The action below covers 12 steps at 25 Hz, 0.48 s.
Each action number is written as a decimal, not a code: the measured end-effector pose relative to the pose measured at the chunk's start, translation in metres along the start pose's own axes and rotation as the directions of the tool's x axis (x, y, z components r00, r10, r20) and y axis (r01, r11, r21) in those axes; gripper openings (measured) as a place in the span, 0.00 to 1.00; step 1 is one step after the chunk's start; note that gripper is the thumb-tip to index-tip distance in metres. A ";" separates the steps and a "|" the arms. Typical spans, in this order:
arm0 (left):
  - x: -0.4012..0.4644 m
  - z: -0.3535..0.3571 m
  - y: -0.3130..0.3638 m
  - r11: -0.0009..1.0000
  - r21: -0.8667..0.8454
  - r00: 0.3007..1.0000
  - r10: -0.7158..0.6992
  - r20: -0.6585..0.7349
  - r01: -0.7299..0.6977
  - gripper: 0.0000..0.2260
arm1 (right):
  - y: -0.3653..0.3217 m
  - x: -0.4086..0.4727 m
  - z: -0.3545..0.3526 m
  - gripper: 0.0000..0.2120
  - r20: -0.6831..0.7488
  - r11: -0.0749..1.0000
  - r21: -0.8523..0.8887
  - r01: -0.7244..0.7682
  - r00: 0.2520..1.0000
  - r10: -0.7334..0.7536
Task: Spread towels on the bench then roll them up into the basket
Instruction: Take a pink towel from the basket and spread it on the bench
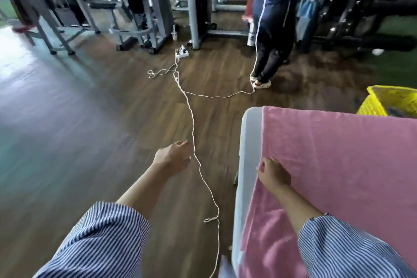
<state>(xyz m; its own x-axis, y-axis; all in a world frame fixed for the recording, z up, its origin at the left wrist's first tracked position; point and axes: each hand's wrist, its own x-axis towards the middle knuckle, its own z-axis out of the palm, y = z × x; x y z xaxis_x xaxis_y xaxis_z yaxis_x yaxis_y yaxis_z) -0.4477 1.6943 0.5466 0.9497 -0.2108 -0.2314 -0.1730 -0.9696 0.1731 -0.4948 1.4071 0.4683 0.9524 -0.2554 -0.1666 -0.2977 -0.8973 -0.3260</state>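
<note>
While the pink towel [338, 165] lies spread flat over the white padded bench [250, 137], its left edge sits just inside the bench's left edge, leaving a bare white strip along that side. Near end of towel bunches and folds down over the bench's near left corner. Right hand [274, 175] rests on the towel at its left edge, fingers curled over the cloth; whether it pinches the edge or only presses it, cannot tell. Left hand [173, 157] hangs out over the wooden floor [112, 119] left of the bench, fingers loosely curled, holding nothing, apart from the towel. Both arms wear blue-and-white striped sleeves [101, 239].

Yellow plastic basket [383, 99] stands on the floor beyond the bench's far right corner, partly hidden by the towel's far edge; dark contents inside, unclear.

White cord [191, 115] trails across the floor from a power strip [181, 53], passing just right of the left hand. 1 other person [273, 18] in dark clothes and pale sandals stands beyond the bench's far end. Grey gym machines [140, 7] fill the back.
</note>
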 end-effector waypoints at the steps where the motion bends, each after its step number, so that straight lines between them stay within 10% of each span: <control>1: 0.005 -0.005 -0.010 0.998 0.014 0.998 0.061 -0.003 -0.061 0.13 | -0.006 -0.007 0.002 0.05 -0.028 0.999 0.010 -0.035 0.999 0.036; 12: 0.129 -0.032 0.074 0.806 0.042 0.806 0.586 0.080 -0.590 0.18 | -0.026 0.003 0.004 0.09 -0.149 0.918 0.058 -0.393 0.906 0.397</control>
<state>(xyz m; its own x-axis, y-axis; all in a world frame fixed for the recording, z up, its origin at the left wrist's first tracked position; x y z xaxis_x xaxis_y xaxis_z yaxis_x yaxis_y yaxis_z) -0.3297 1.5990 0.5599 0.6432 -0.7483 -0.1621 -0.7112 -0.6623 0.2357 -0.4843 1.4313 0.4723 0.7540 -0.6413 -0.1420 -0.6513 -0.7020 -0.2879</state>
